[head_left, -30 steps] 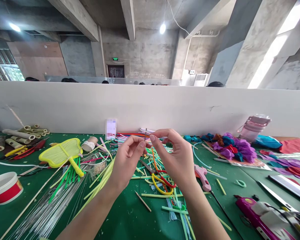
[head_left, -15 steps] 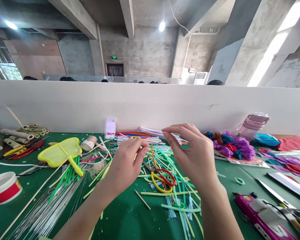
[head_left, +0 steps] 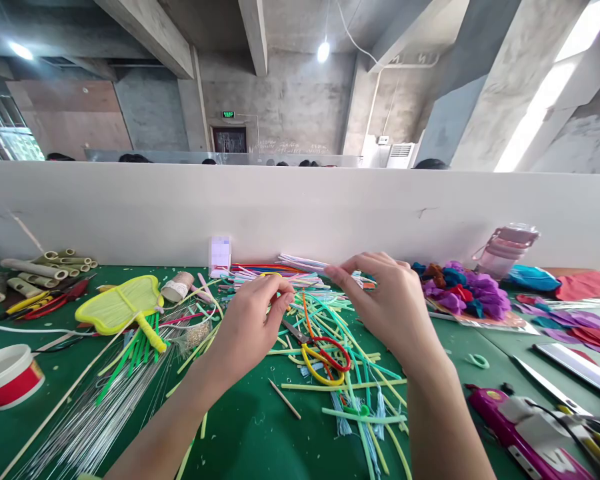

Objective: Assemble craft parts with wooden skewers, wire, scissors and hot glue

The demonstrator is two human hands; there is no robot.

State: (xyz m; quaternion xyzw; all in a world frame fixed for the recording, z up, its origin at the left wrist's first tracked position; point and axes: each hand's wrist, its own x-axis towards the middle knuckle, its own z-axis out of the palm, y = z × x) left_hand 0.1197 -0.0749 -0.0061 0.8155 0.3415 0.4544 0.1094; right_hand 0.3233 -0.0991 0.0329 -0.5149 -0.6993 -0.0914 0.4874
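Observation:
My left hand [head_left: 253, 317] is raised over the middle of the table, thumb and forefinger pinched together. Whatever lies between them is too thin or small to make out. To its right and a little higher, my right hand [head_left: 387, 307] also pinches, and its fingertips show nothing I can name. A gap separates the two hands. Below and between them, scissors [head_left: 325, 363] with red and yellow handles lie on a heap of green and yellow strips [head_left: 375, 367]. Small light-blue tassels [head_left: 344, 417] and a short thin stick [head_left: 285, 399] lie nearer to me.
Left are a yellow fan-shaped piece [head_left: 120, 303], metal wires [head_left: 100, 407], a paper cup [head_left: 10, 377] and bamboo tubes [head_left: 35, 268]. Right are purple fabric pieces [head_left: 490, 293], a bottle [head_left: 507, 250], a power strip [head_left: 520, 427] and a blade [head_left: 550, 387]. A white partition [head_left: 300, 207] stands behind.
My right hand has shifted slightly down and turned a little, its thumb and forefinger now closer together. The left hand has hardly moved. Things on the table lie as before.

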